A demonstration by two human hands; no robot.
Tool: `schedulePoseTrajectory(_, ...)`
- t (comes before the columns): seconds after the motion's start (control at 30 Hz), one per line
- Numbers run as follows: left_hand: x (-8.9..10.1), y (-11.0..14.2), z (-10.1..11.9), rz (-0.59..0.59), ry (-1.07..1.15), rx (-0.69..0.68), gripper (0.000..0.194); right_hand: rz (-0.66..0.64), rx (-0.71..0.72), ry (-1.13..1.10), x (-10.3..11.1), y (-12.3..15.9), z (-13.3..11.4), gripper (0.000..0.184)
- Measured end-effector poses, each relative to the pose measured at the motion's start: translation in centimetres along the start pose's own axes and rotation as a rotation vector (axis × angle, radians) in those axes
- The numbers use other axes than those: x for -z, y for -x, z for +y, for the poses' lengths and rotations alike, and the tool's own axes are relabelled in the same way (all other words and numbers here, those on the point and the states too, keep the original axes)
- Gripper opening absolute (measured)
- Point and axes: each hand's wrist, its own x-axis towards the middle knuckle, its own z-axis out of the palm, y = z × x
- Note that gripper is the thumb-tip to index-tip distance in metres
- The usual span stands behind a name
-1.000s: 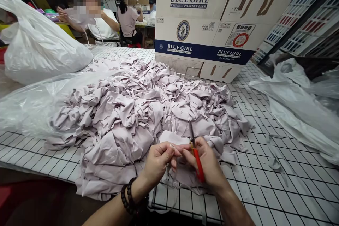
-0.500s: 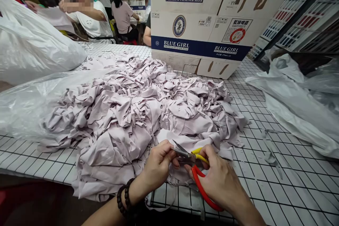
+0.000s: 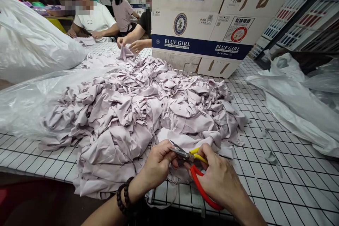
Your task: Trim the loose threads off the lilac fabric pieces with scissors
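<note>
My right hand (image 3: 218, 174) grips a pair of scissors (image 3: 191, 156) with one red and one yellow handle; the handles stand apart. The blades point left, their tips at the fingers of my left hand (image 3: 159, 159). Those fingers are pinched together on a pale pink-lilac cloth piece (image 3: 181, 173), though the exact spot they hold is hidden. A thin strip (image 3: 169, 203) hangs below my hands at the table edge. Just beyond lies a large heap of the same pale cloth pieces (image 3: 122, 113), many with narrow straps.
A big beer carton (image 3: 196, 17) stands behind the heap on the grid-patterned table (image 3: 254, 183). White plastic bags lie at left (image 3: 39, 39) and right (image 3: 296, 102). Cloth scraps (image 3: 271, 157) lie at right. Across the table, co-workers' hands (image 3: 132, 44) handle cloth.
My hands and the scissors have barely moved. Across the table, a co-worker's arms in dark sleeves have come into view holding cloth, and the person in white has lowered both hands to the table.
</note>
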Motion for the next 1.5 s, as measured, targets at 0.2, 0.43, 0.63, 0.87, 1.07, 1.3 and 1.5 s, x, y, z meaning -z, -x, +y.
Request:
schedulePoseTrajectory(0.2, 0.1, 0.1, 0.2, -0.011, 0.051, 0.023, 0.034, -0.005, 0.03, 0.053, 0.0, 0.2, 0.1, 0.03)
schedulePoseTrajectory(0.43, 0.0, 0.1, 0.3, -0.018, 0.043, 0.024, 0.034, 0.005, 0.074, 0.092, 0.0, 0.3, 0.4, 0.032)
schedulePoseTrajectory(0.63, -0.2, 0.2, 0.3, -0.017, 0.093, 0.038, 0.032, -0.007, 0.099, 0.114, -0.3, 0.2, 1.0, 0.033)
schedulePoseTrajectory(0.87, -0.3, 0.2, 0.8, -0.029, 0.147, 0.068, 0.038, -0.019, 0.1, 0.138, -0.3, 0.5, 1.2, 0.031)
schedulePoseTrajectory(1.07, -0.2, 0.2, 1.0, -0.047, 0.197, 0.102, 0.041, -0.043, 0.099, 0.105, -0.2, 0.4, 1.3, 0.034)
schedulePoseTrajectory(1.3, -0.1, 0.4, 1.0, -0.06, 0.228, 0.114, 0.04, -0.036, 0.12, 0.025, -0.2, 0.4, 1.1, 0.035)
schedulePoseTrajectory(1.5, 0.1, 0.6, 0.2, -0.064, 0.218, 0.152, 0.038, -0.089, -0.007, -0.285, -0.5, 0.0, 2.5, 0.038)
